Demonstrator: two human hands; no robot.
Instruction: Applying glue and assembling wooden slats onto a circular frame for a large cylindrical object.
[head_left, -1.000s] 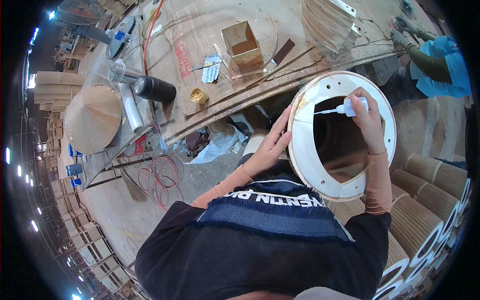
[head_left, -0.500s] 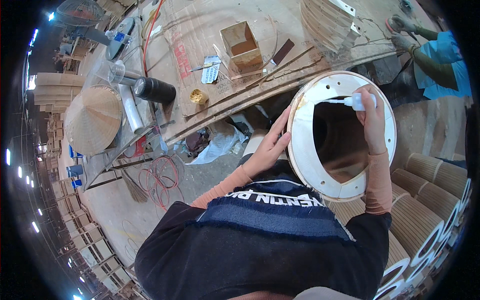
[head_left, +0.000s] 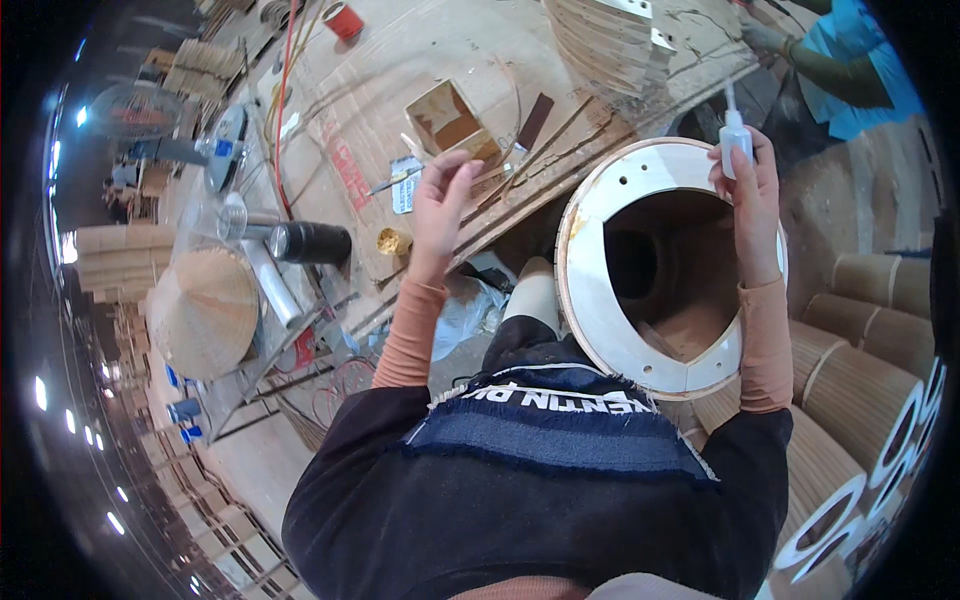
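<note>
My right hand (head_left: 757, 190) is closed round a small white squeeze bottle (head_left: 735, 145), its thin nozzle pointing up and away from me. The bottle is above the far right rim of a round wooden drum shell (head_left: 590, 270), which has a pale flat ring with several holes and a dark hollow inside. Over the workbench's near edge hovers my left hand (head_left: 443, 205), fingers loosely bent and apart, with nothing visible in them. Just beyond it sit a square wooden box (head_left: 440, 115) and a thin pointed tool (head_left: 395, 180) lying on a blue-and-white label (head_left: 403, 190).
A cardboard-covered bench (head_left: 340, 110) holds a yellow-filled cup (head_left: 393, 241), a black flask (head_left: 310, 243), a red can (head_left: 343, 21) and stacked curved wooden pieces (head_left: 605, 45). A conical hat (head_left: 205, 315) lies left. Ribbed wooden cylinders (head_left: 850, 380) stand right. A co-worker's blue sleeve (head_left: 865, 60) is at far right.
My left hand has let go of the drum's rim and moved left over the bench edge. My right hand has lifted the bottle from the drum's opening and turned its nozzle upward.
</note>
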